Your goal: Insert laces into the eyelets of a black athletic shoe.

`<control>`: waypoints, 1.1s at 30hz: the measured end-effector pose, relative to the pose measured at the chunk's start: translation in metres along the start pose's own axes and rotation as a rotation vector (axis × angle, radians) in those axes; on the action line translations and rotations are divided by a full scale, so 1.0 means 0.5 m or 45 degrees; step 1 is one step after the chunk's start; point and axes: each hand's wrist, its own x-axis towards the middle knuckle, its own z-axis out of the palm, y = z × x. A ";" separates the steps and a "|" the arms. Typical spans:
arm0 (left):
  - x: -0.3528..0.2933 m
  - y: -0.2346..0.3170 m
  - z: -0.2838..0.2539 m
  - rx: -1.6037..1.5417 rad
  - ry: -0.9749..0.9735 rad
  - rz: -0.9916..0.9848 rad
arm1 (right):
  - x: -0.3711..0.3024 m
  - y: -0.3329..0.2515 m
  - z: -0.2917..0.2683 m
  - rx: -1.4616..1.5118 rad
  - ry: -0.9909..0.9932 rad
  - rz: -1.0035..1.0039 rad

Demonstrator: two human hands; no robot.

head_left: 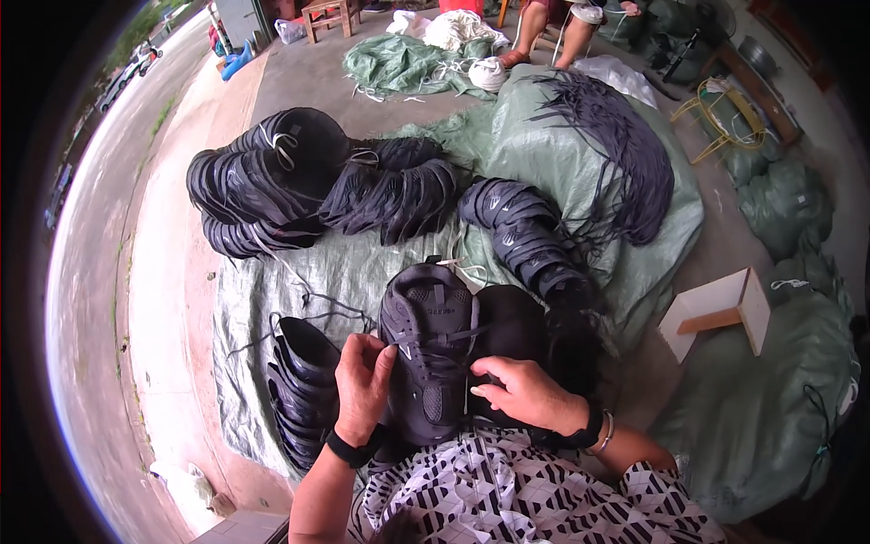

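Observation:
A black shoe upper lies in front of me with its toe toward my body, a dark lace crossing its front. At its left edge is my left hand, thumb and fingers closed together; what they pinch, if anything, is too small to make out. My right hand is at the right edge, fingers curled and the thumb near the index finger. Whatever it pinches is hidden. Beneath and right of this upper rests another dark piece. A nested stack of black uppers stands left of my left hand.
Bundles of black uppers lie beyond on a green woven sheet, with another row to the right. Dark laces drape over a green sack. A white board box stands right. Another person's legs show at the back.

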 end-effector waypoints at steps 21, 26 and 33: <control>0.086 0.067 -0.239 -1.168 0.537 -0.012 | 0.055 -0.035 -0.054 0.872 0.280 -0.029; 0.060 0.040 -0.238 -0.702 0.499 -0.049 | 0.070 -0.015 -0.026 -0.325 0.447 -0.254; 0.046 -0.065 -0.248 -0.292 0.414 -0.066 | -0.015 0.067 -0.097 0.307 0.191 0.211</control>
